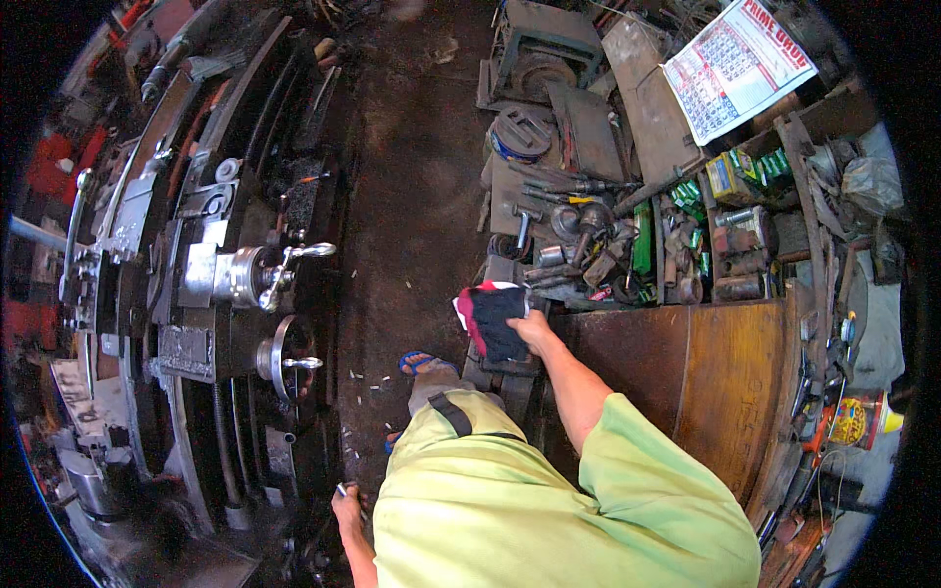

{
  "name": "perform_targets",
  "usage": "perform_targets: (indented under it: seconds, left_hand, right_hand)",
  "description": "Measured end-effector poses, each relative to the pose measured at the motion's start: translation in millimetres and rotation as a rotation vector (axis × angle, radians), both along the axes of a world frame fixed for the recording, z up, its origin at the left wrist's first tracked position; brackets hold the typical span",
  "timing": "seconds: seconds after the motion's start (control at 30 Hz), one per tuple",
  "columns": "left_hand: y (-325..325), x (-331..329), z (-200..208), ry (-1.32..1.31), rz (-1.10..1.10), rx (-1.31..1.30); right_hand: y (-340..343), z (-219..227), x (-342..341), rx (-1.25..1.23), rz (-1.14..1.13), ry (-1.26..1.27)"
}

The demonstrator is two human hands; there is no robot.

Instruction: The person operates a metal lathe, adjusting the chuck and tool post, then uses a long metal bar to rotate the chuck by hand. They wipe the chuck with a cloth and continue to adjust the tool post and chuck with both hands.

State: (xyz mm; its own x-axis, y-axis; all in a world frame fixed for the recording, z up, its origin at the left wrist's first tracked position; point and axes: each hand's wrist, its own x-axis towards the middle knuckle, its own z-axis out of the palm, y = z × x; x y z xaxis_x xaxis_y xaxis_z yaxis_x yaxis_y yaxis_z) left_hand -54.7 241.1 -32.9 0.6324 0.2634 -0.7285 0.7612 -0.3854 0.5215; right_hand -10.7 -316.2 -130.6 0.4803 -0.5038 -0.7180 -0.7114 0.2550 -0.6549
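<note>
My right hand [530, 329] is closed on the edge of a bunched rag [497, 328], mostly black with a red and white part. It holds the rag over a dark, narrow bench end [502, 375], beside the workbench. Low on my left side, my left hand [348, 510] is closed around a small, thin, pale stick [341, 489]; its exact kind is too small to make out. To the left of my body stands a metal lathe, whose handwheel [284, 359] and ball-ended crank handle [294, 263] face the aisle.
Loose tools crowd the bench at right, among them a hammer [523, 227] and a round blue-rimmed tin [521, 132]. Shelves beyond hold small boxes [730, 177] and metal cylinders. A wooden panel [725, 392] lies beside my right arm. Small pale bits litter the dark floor [402, 196].
</note>
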Motion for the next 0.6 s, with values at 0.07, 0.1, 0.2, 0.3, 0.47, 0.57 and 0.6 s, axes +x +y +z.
perform_targets:
  seconds: [0.07,0.1,0.2,0.3,0.47,0.57,0.6]
  left_hand:
    - [-10,13,1,-0.007,0.049,-0.063]
    - [-16,19,2,-0.017,0.07,-0.086]
    - [-44,32,14,-0.017,0.157,-0.126]
    - [-73,49,34,-0.035,0.359,-0.222]
    - [-108,84,79,-0.366,0.091,-0.169]
    - [-121,94,111,-0.509,0.109,-0.359]
    - [-124,93,118,-0.657,0.066,-0.361]
  right_hand:
    - [-18,-9,-32,-0.022,0.028,0.124]
    - [-23,-11,-45,-0.11,0.111,0.236]
    - [-17,-1,-59,-0.354,0.516,0.59]
    - [20,34,-17,-0.333,0.761,0.406]
    - [132,117,106,-0.329,1.291,-0.015]
    - [208,173,142,0.09,1.626,-0.384]
    - [231,188,146,0.198,1.711,-0.4]
